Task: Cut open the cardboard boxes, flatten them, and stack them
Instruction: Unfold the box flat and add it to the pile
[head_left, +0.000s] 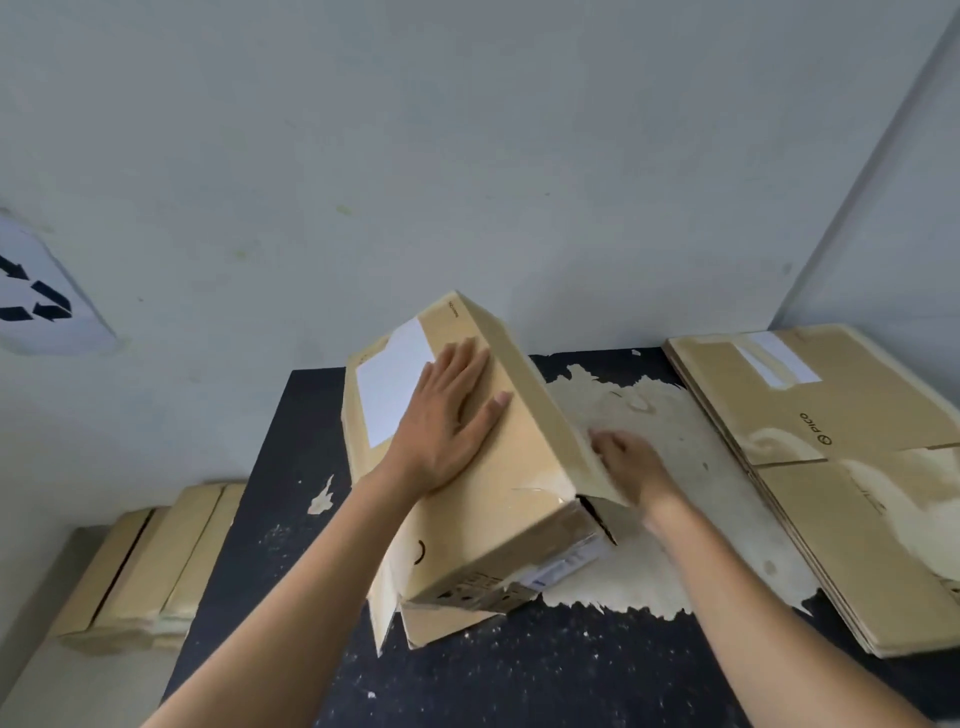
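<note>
Head view, reading from the left: well left of the box (493, 467) I am flattening, and lower down, more cardboard boxes (140, 561) lie side by side. The box itself sits tilted on the dark table (291, 467), half collapsed, its near flaps splayed. My left hand (447, 421) lies flat on its top face, fingers straight, pressing and gripping nothing. My right hand (623, 462) is against the box's right wall, blurred, so I cannot tell whether it grips the edge. Further right of the box lies the stack of flattened boxes (831, 467). If I press harder, that wall could fold onto my right fingers. The box could also skid, since tape at its near end looks partly unbroken.
</note>
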